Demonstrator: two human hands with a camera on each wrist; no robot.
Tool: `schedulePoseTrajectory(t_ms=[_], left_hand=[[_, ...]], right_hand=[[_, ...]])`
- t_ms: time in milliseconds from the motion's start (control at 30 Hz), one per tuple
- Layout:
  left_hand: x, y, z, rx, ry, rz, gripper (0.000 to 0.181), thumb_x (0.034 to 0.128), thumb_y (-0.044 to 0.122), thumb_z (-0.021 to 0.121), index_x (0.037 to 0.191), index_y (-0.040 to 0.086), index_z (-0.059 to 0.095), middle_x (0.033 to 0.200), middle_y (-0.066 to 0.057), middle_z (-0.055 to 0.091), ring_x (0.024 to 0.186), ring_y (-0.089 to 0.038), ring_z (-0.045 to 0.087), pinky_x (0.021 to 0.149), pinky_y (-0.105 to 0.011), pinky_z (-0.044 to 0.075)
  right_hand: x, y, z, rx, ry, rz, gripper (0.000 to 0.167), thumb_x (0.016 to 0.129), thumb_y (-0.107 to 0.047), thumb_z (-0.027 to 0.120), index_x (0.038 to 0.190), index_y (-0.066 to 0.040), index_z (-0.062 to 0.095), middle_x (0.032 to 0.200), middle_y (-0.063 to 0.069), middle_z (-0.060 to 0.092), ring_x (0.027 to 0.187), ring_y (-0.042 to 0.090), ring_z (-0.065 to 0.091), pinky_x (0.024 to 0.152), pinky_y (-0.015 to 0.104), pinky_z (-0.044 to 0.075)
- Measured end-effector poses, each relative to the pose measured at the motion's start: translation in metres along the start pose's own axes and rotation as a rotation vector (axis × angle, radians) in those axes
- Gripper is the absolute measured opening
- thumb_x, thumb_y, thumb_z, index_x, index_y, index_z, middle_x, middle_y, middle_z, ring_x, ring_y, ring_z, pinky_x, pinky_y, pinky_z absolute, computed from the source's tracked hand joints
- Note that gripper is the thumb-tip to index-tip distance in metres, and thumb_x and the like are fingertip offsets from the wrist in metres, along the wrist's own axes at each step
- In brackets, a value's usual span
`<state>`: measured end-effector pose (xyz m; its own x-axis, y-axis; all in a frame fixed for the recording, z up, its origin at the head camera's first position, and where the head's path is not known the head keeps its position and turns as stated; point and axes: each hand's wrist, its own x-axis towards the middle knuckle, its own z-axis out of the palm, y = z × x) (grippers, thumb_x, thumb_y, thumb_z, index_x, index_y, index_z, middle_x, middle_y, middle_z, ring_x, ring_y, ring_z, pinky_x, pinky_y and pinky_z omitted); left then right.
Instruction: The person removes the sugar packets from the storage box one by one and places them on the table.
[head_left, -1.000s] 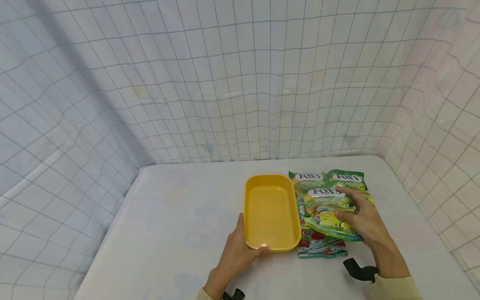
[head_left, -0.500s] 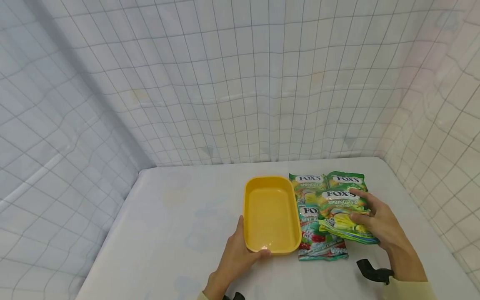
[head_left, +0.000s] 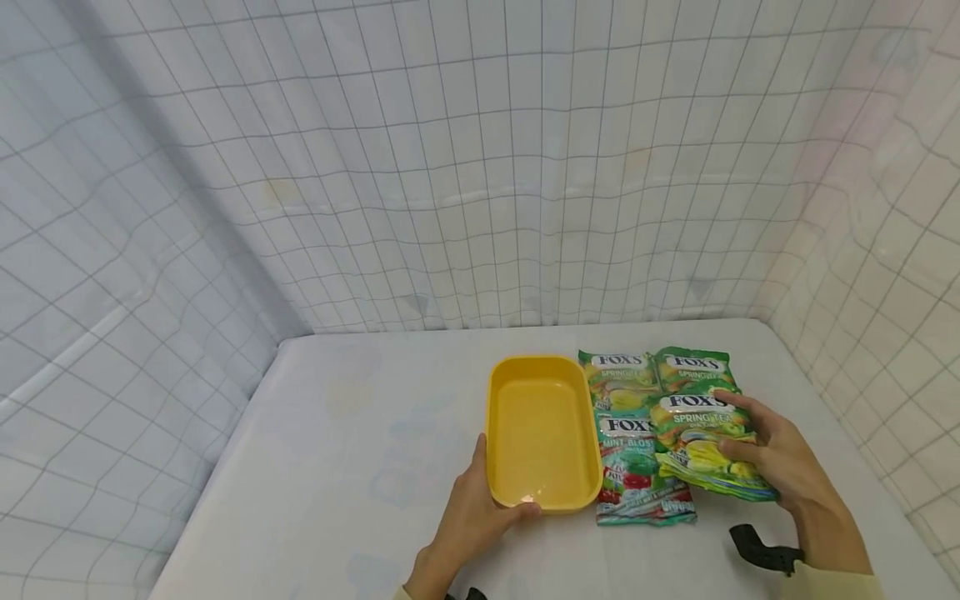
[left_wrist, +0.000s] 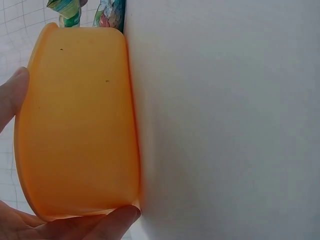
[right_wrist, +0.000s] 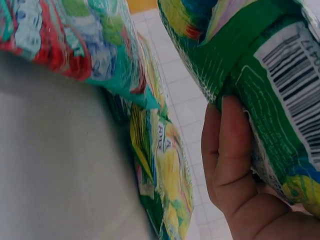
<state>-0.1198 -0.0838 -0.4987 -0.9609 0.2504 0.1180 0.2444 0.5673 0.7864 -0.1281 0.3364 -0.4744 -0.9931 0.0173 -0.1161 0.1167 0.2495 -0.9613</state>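
My left hand (head_left: 468, 517) holds the near left corner of a yellow plastic tray (head_left: 536, 437). In the left wrist view the thumb lies on one side of the tray (left_wrist: 80, 115) and the fingers curl along another side. My right hand (head_left: 795, 462) grips the right edge of a green Fox's Spring Tea candy bag (head_left: 697, 429), raised above other bags. The right wrist view shows curled fingers (right_wrist: 232, 145) against this bag's (right_wrist: 270, 95) barcoded back. Beneath and beside it is a teal Fox's Mint candy bag (head_left: 633, 475), partly covered.
Two more green Spring Tea bags, one at the back left (head_left: 618, 379) and one at the back right (head_left: 690, 367), lie right of the tray. All stand on a white table (head_left: 360, 450). Grid-patterned white curtains (head_left: 480, 208) enclose the back and sides.
My right hand has moved right and slightly nearer with the Spring Tea bag, uncovering more of the teal Mint bag. The left hand and the tray have stayed in place.
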Motion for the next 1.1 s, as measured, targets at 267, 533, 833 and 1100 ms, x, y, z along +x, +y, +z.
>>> schedulePoseTrajectory(t_ms=[267, 533, 833, 1100], left_hand=[[-0.001, 0.001, -0.001, -0.004, 0.0, 0.003, 0.127, 0.0694, 0.06, 0.088, 0.16, 0.004, 0.019, 0.133, -0.007, 0.061, 0.107, -0.017, 0.062, 0.091, -0.04, 0.052], [-0.002, 0.001, -0.001, -0.003, -0.005, -0.01, 0.13, 0.0688, 0.061, 0.087, 0.161, 0.003, 0.017, 0.134, -0.008, 0.061, 0.108, -0.017, 0.062, 0.093, -0.04, 0.052], [-0.002, 0.0, -0.001, 0.001, -0.007, -0.006, 0.129, 0.0695, 0.06, 0.087, 0.161, 0.003, 0.016, 0.134, -0.009, 0.061, 0.107, -0.018, 0.063, 0.091, -0.041, 0.053], [-0.001, -0.001, -0.001, -0.018, -0.003, 0.009, 0.127, 0.0704, 0.058, 0.087, 0.161, 0.005, 0.016, 0.133, -0.006, 0.061, 0.106, -0.016, 0.063, 0.09, -0.039, 0.053]], right_hand=[[-0.003, 0.018, -0.016, -0.025, 0.025, 0.067, 0.081, 0.095, -0.013, 0.074, 0.162, -0.025, 0.031, 0.135, 0.012, 0.049, 0.093, 0.017, 0.064, 0.072, 0.036, 0.058], [-0.006, 0.036, -0.028, -0.046, 0.006, 0.051, 0.079, 0.094, -0.015, 0.075, 0.161, -0.026, 0.034, 0.137, 0.001, 0.046, 0.095, 0.013, 0.063, 0.073, 0.034, 0.056], [-0.011, 0.052, -0.033, -0.03, -0.038, 0.086, 0.076, 0.096, -0.016, 0.073, 0.161, -0.025, 0.035, 0.143, 0.017, 0.042, 0.095, 0.016, 0.063, 0.074, 0.036, 0.057], [-0.012, 0.058, -0.033, -0.079, -0.043, 0.088, 0.077, 0.094, -0.016, 0.075, 0.16, -0.019, 0.036, 0.136, 0.022, 0.046, 0.096, 0.019, 0.061, 0.075, 0.035, 0.056]])
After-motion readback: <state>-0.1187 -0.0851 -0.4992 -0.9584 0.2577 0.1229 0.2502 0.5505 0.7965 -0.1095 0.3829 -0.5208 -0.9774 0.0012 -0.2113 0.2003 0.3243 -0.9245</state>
